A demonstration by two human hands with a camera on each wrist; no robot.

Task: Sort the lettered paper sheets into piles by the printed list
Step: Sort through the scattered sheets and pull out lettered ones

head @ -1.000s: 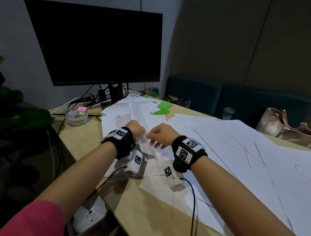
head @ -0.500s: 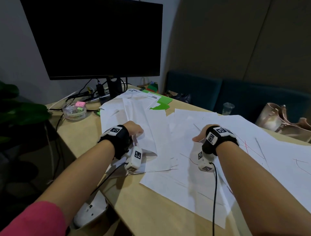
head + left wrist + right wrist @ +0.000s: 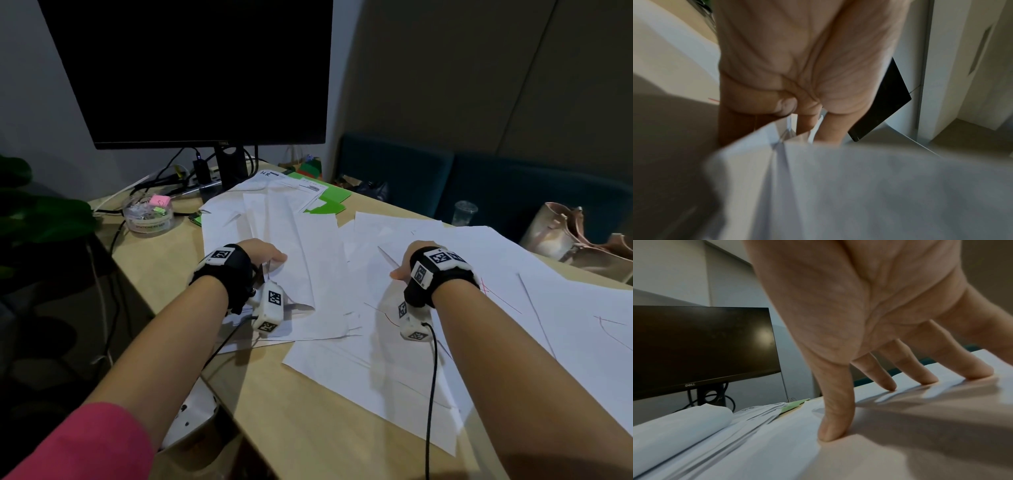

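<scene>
White paper sheets cover the wooden table [image 3: 274,411]. My left hand [image 3: 274,257] pinches the near edge of a curled, folded-over sheet [image 3: 294,240] lying on the left pile [image 3: 226,222]. In the left wrist view the left hand [image 3: 807,126] has its fingers behind that sheet [image 3: 859,186]. My right hand [image 3: 404,265] is spread, fingertips [image 3: 929,379] pressing on the middle sheets [image 3: 376,240]. Large sheets with red lines [image 3: 513,274] lie right of it. A printed page [image 3: 305,186] lies at the pile's far end.
A dark monitor [image 3: 191,68] stands behind the left pile, with cables at its foot. A clear tub with a pink note [image 3: 149,214] sits at the far left. Green paper [image 3: 329,202], a plastic cup [image 3: 464,212] and a tan bag [image 3: 565,236] line the back.
A second ago both hands held the folded sheet up. The right hand let go and moved right onto the spread sheets; the left lowered the sheet onto the left pile.
</scene>
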